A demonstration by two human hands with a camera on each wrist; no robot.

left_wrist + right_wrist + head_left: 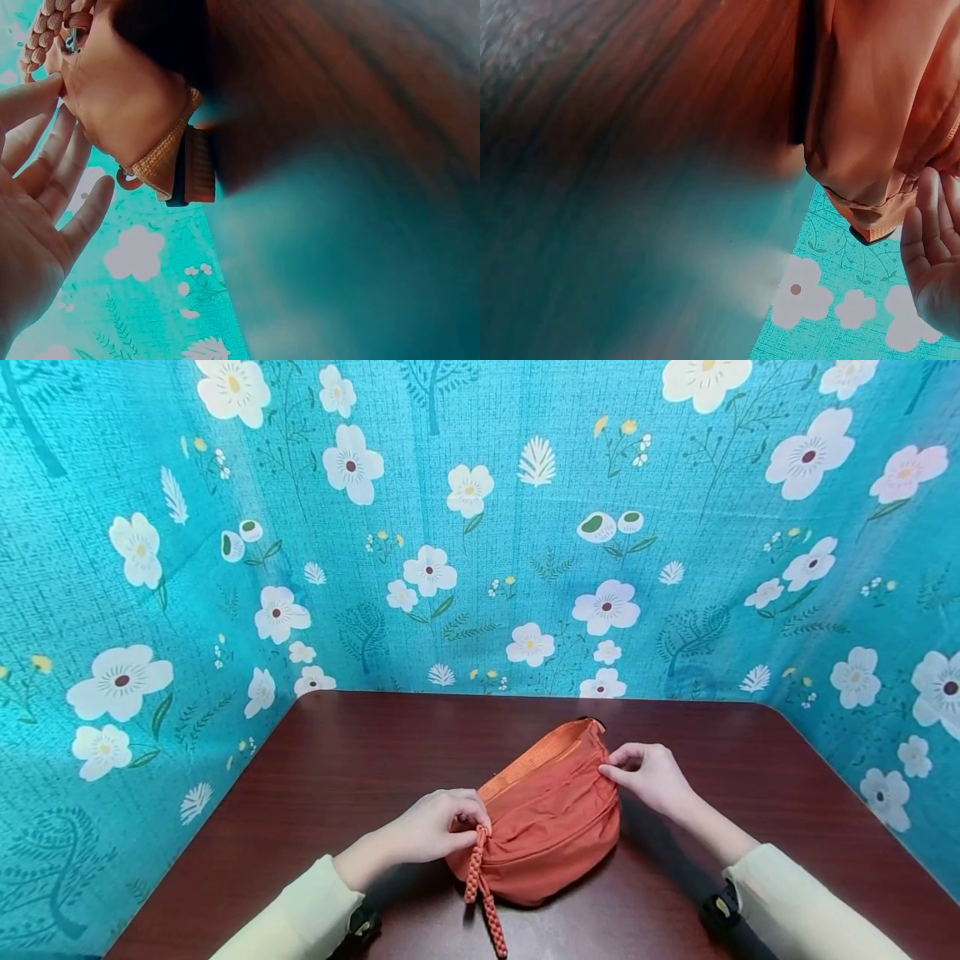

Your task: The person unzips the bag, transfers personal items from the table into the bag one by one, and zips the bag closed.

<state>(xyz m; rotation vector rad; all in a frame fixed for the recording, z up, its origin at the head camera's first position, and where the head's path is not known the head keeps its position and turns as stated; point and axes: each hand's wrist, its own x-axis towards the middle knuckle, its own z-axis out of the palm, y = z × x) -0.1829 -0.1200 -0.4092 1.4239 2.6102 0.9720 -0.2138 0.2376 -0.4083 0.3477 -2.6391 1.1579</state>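
A rust-orange waist bag (555, 847) stands tilted on the table, its zipped front toward me and its right end raised. My left hand (427, 827) pinches the bag's left end between thumb and fingers, right by the top of a braided zipper pull (492, 920). At the upper right end, my right hand (652, 777) pinches the fabric edge. An orange webbing strap (525, 768) runs behind the top edge. In the left wrist view a dark buckle (196, 166) shows at the strap. The right wrist view shows the bag's side (870, 97) beside my fingers (928, 206).
The dark red-brown table (360, 752) has rounded far corners. A turquoise curtain (480, 527) with flower prints hangs behind it and along both sides. Dark wrist devices (722, 906) sit at the cuffs of both pale sleeves.
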